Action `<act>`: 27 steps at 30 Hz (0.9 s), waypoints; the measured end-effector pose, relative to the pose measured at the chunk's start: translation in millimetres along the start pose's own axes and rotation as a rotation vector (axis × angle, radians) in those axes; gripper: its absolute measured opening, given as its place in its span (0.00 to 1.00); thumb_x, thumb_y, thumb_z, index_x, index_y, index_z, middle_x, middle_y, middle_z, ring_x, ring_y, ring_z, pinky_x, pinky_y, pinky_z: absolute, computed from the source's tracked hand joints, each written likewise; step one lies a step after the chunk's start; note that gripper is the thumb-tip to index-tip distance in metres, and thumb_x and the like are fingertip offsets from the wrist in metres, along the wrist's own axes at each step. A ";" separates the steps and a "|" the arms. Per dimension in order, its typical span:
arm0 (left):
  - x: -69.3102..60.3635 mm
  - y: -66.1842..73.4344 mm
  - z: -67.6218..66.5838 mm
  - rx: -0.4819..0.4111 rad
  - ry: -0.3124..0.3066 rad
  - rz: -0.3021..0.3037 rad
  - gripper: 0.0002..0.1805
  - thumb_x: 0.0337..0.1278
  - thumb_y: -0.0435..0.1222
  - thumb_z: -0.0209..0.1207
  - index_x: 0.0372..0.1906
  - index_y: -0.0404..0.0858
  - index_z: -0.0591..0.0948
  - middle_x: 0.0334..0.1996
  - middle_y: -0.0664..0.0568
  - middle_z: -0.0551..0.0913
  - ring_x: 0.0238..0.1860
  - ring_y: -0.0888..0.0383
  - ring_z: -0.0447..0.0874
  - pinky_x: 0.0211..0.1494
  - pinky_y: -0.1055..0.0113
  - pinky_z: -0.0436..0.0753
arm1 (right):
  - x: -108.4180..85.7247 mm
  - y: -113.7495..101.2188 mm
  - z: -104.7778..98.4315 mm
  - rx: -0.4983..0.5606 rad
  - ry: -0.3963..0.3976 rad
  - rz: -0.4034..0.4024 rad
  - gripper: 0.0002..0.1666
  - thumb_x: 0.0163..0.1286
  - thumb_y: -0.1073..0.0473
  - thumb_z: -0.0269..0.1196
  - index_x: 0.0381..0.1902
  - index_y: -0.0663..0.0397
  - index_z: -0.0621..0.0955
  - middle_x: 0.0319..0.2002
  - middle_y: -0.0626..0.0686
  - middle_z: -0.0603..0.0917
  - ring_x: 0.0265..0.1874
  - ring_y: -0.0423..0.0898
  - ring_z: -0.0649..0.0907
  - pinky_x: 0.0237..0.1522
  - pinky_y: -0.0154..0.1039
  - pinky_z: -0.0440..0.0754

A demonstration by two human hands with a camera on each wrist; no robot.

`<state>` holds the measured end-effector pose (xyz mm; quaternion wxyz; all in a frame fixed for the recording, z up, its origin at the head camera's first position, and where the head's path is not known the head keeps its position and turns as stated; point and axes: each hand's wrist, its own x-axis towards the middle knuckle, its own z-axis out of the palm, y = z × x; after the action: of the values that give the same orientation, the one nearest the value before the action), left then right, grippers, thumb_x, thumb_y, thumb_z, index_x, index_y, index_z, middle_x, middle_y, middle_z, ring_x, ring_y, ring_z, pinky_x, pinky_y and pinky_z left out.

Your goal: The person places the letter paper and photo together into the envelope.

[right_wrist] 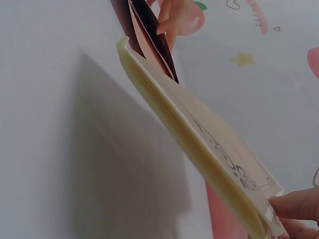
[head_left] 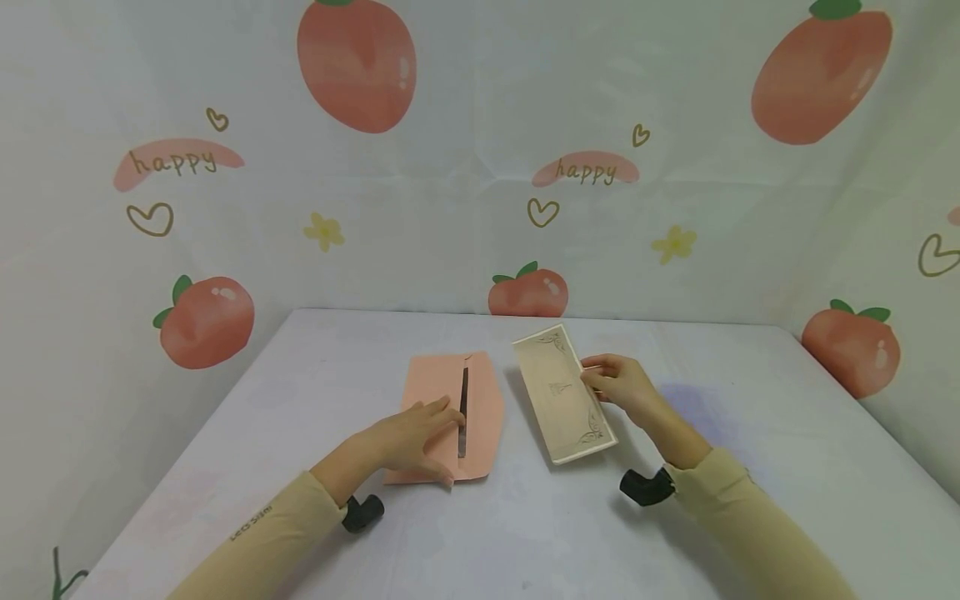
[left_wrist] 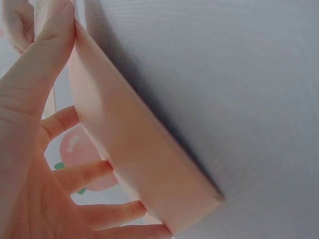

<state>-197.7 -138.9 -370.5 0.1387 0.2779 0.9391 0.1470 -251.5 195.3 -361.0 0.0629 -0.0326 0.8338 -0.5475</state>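
Note:
A pink envelope (head_left: 431,383) lies on the table, with a narrow dark slit along its flap side. Over it is my left hand (head_left: 412,437), fingers spread; the fingertips touch it near the slit and the thumb is at its near edge. The left wrist view shows these fingers against the pink paper (left_wrist: 134,149). To the right, my right hand (head_left: 618,383) pinches the right edge of a cream card (head_left: 558,396) with dark ornaments. The card is held tilted above the table, its pale thick edge (right_wrist: 184,144) showing in the right wrist view.
The white table (head_left: 465,542) extends around both hands. Black curved pieces (head_left: 647,487) are at both cuffs. Behind the table hangs a white cloth (head_left: 450,208) printed with red fruit, hearts and flowers. A green stem-like thing (head_left: 57,579) shows at the lower left.

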 end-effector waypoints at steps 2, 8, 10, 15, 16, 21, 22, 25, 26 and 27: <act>-0.1 0.0 -0.1 -0.001 -0.001 0.002 0.40 0.36 0.61 0.67 0.58 0.53 0.66 0.72 0.39 0.55 0.66 0.26 0.56 0.59 0.35 0.69 | 0.3 -0.6 2.3 -0.003 -0.005 -0.003 0.23 0.67 0.63 0.56 0.56 0.72 0.71 0.36 0.50 0.84 0.29 0.32 0.79 0.34 0.27 0.80; -0.2 0.0 0.2 -0.008 -0.006 -0.014 0.41 0.36 0.61 0.67 0.58 0.54 0.66 0.72 0.40 0.54 0.66 0.26 0.55 0.59 0.34 0.68 | 1.5 -1.5 9.8 0.025 -0.024 -0.013 0.23 0.67 0.64 0.56 0.56 0.73 0.70 0.38 0.55 0.84 0.29 0.32 0.79 0.34 0.27 0.81; -0.1 -0.3 0.5 -0.008 -0.005 -0.016 0.41 0.36 0.61 0.67 0.58 0.54 0.66 0.72 0.40 0.54 0.66 0.25 0.55 0.58 0.34 0.69 | 2.2 -1.2 12.0 0.043 -0.029 -0.015 0.23 0.67 0.65 0.56 0.56 0.74 0.70 0.37 0.53 0.84 0.29 0.32 0.79 0.34 0.27 0.81; -0.1 -0.2 0.4 -0.006 -0.003 -0.016 0.41 0.36 0.61 0.67 0.58 0.53 0.66 0.72 0.39 0.54 0.66 0.25 0.56 0.59 0.34 0.68 | 4.4 0.0 17.0 0.066 -0.034 -0.013 0.22 0.66 0.65 0.56 0.55 0.74 0.71 0.34 0.49 0.83 0.28 0.32 0.79 0.34 0.27 0.81; -0.1 -0.1 0.4 -0.007 -0.003 -0.015 0.40 0.36 0.61 0.67 0.58 0.54 0.66 0.72 0.40 0.54 0.66 0.25 0.56 0.59 0.34 0.68 | 4.8 0.2 18.0 0.064 -0.035 -0.014 0.22 0.66 0.65 0.56 0.55 0.74 0.71 0.35 0.49 0.83 0.28 0.32 0.79 0.34 0.27 0.81; -0.4 0.3 0.1 -0.003 0.003 -0.009 0.41 0.36 0.60 0.67 0.58 0.53 0.66 0.72 0.39 0.54 0.66 0.25 0.57 0.57 0.34 0.70 | 6.7 -0.1 23.4 0.053 -0.033 -0.008 0.22 0.66 0.65 0.57 0.55 0.73 0.71 0.37 0.53 0.83 0.29 0.33 0.80 0.34 0.28 0.81; -0.4 0.4 0.1 -0.002 0.004 -0.007 0.41 0.36 0.60 0.67 0.58 0.53 0.66 0.72 0.39 0.54 0.66 0.25 0.57 0.57 0.34 0.70 | 7.0 -0.3 24.5 0.054 -0.031 -0.006 0.22 0.66 0.65 0.57 0.55 0.73 0.71 0.37 0.53 0.83 0.29 0.33 0.80 0.34 0.28 0.81; -0.3 0.6 0.0 0.002 0.003 -0.004 0.41 0.36 0.60 0.67 0.58 0.53 0.66 0.72 0.39 0.54 0.65 0.25 0.57 0.57 0.34 0.70 | 7.5 -1.7 28.2 0.050 -0.028 0.003 0.21 0.66 0.65 0.57 0.54 0.72 0.72 0.36 0.53 0.83 0.28 0.34 0.79 0.34 0.29 0.81; -0.2 0.6 0.0 0.003 0.003 -0.002 0.40 0.36 0.60 0.67 0.58 0.53 0.66 0.72 0.39 0.54 0.65 0.25 0.57 0.57 0.35 0.71 | 7.6 -2.1 29.4 0.048 -0.027 0.005 0.21 0.66 0.65 0.57 0.54 0.72 0.72 0.36 0.53 0.83 0.28 0.34 0.79 0.34 0.29 0.81; -0.1 0.6 0.0 0.005 0.004 -0.001 0.40 0.36 0.60 0.67 0.58 0.53 0.66 0.72 0.39 0.55 0.65 0.25 0.57 0.57 0.35 0.71 | 7.8 -2.5 30.6 0.044 -0.027 0.005 0.21 0.66 0.65 0.57 0.54 0.72 0.72 0.35 0.52 0.83 0.28 0.34 0.79 0.35 0.29 0.82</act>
<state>-197.3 -138.5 -370.3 0.1362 0.2777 0.9398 0.1452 -254.9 165.6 -371.2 0.0764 -0.0366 0.8206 -0.5652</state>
